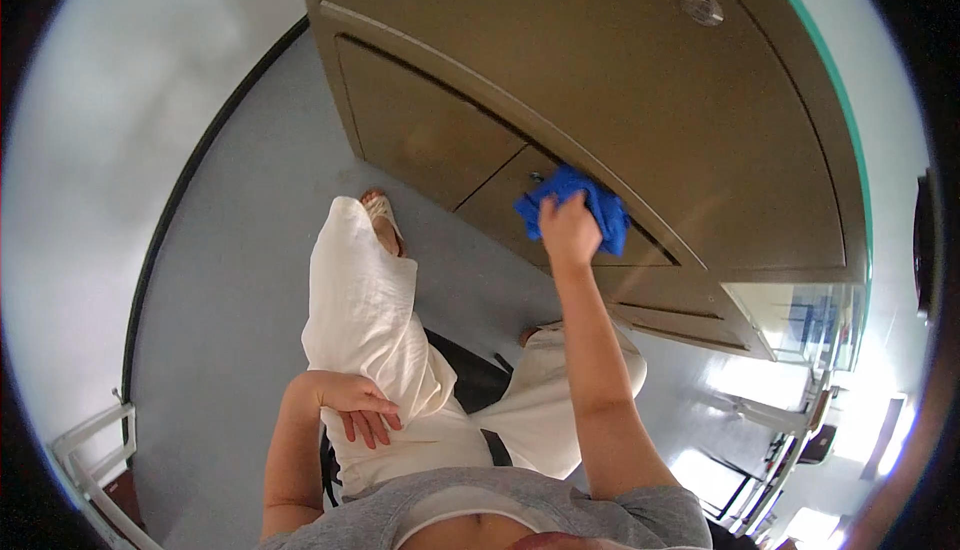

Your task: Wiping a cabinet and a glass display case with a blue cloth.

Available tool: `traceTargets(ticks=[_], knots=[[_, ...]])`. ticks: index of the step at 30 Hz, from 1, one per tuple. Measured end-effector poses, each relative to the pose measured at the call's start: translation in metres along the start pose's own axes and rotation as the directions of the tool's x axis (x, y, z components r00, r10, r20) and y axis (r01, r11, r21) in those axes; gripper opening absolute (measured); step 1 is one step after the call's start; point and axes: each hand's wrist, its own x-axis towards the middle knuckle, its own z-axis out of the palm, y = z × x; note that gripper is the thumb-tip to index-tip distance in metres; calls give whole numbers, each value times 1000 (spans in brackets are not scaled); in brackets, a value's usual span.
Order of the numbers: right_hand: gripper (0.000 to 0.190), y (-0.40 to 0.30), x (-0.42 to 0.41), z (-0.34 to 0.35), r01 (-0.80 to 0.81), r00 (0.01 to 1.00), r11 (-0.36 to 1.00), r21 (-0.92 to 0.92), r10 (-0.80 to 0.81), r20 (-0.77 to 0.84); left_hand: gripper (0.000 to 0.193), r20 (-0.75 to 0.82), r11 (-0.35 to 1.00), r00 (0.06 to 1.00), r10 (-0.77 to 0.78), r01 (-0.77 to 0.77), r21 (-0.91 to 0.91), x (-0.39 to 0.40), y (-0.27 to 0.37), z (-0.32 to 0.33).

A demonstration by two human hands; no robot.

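Note:
A blue cloth (611,212) is bunched under my right hand (571,233), which presses it against the lower door of a brown cabinet (480,126), close to a small lock or knob (535,177). My right arm is stretched forward; some fingertips are hidden by the hand and cloth. My left hand (367,411) rests on my thigh over white trousers (360,310), its fingers apart and nothing in it. I am seated on a dark seat (465,370) with my legs spread.
A pale wall (150,99) with black skirting curves along the left. At lower left stands a white metal frame (97,437). A glass case (806,321) adjoins the cabinet's right end. Metal-framed furniture (780,467) stands at lower right on the grey floor.

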Motion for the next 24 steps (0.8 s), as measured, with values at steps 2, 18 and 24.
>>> traceTargets(ticks=[2,18,24], knots=[[36,46,-21,-13,-115,991,991,-65,111,-71,49,-26,999,999,-35,35,1,2,-5,3],[43,73,-31,-14,-226,968,955,189,242,-64,48,-55,1000,998,-8,9,21,0,-18,2],[35,-31,0,13,96,990,952,291,-61,-126,48,-76,1000,997,-4,3,-24,-1,-19,-2]])
